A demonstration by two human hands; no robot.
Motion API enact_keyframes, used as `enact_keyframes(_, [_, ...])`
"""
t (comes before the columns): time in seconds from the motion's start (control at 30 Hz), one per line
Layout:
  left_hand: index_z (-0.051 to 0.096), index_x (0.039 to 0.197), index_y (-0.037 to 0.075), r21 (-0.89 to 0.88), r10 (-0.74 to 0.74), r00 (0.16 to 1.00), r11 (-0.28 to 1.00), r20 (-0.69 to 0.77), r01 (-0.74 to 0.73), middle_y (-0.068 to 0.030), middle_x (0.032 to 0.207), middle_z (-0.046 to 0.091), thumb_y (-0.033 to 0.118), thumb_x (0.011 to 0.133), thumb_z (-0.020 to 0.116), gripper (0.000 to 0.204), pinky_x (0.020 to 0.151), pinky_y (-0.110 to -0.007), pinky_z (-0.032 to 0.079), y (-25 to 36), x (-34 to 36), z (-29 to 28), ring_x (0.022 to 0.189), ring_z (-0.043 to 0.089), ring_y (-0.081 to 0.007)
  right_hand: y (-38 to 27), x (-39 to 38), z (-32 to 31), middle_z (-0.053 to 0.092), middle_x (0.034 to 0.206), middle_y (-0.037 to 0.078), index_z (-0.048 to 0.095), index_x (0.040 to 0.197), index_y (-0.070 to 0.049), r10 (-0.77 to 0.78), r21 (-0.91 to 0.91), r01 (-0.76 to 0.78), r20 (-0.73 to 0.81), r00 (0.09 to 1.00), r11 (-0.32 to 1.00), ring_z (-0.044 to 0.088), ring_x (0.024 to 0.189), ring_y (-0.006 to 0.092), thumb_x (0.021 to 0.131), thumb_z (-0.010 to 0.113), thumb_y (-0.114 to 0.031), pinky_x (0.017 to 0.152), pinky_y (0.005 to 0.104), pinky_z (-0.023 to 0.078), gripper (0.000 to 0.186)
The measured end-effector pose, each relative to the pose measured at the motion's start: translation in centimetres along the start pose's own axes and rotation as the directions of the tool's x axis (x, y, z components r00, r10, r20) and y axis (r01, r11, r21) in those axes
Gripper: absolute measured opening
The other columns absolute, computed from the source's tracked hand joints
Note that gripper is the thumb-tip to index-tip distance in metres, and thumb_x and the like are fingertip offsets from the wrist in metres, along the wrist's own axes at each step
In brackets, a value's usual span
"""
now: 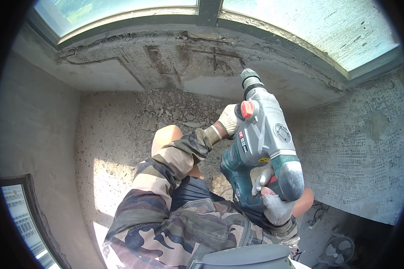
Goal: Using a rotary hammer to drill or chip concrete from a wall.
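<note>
A large grey and green rotary hammer drill (267, 130) points up and away from me, its chuck end close to the broken wall (197, 62) under the window. In a white knit glove, my left hand (229, 120) is closed round the side handle near the front of the tool. My right hand (276, 204), gloved too, wraps the rear grip below the motor housing. A red knob shows on the tool's side. The bit's tip is hard to make out against the wall, so I cannot tell whether it touches.
Rubble (179, 107) lies along the wall's foot. Window frames (206, 13) run above. A rough plastered wall (354, 143) stands at the right, a smooth grey one (40, 121) at the left. A fan (339, 250) and a cable (318, 215) are at the lower right.
</note>
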State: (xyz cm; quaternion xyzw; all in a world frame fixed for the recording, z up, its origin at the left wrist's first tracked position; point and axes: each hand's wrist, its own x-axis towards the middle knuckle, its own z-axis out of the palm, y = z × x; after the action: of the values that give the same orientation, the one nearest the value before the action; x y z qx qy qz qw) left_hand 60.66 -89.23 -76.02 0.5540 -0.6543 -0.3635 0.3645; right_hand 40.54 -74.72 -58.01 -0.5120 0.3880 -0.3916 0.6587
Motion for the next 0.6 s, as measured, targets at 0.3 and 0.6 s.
enact_keyframes(0.3, [0.058,0.126,0.005,-0.823,-0.008,0.993,0.560,-0.116,-0.091,-0.0143,0.120,0.066,0.025,0.094,0.060,0.037,0.094,-0.035,0.051,-5.3,3.1,3.4,0.109,0.062,-0.0205,-3.8,3.7,3.0,0.067,0.082,0.002,0.066,0.095,-0.003,-0.146,-0.576,0.127,0.014,0.989,0.808,0.059,0.071,0.0084,0.077,0.074,-0.002,0.066,0.0266,0.048,0.019])
enact_keyframes(0.6, [0.060,0.127,0.002,-0.901,0.103,0.994,0.427,-0.029,-0.070,-0.0112,0.114,0.068,0.029,0.097,0.061,0.040,0.094,-0.034,0.050,-2.3,5.1,2.6,0.106,0.061,-0.0167,-6.9,5.9,1.8,0.063,0.093,0.011,0.055,0.127,0.005,0.046,-0.047,-0.048,-0.027,0.999,0.998,0.061,0.080,0.0189,0.073,0.078,-0.005,0.069,0.0334,0.050,0.059])
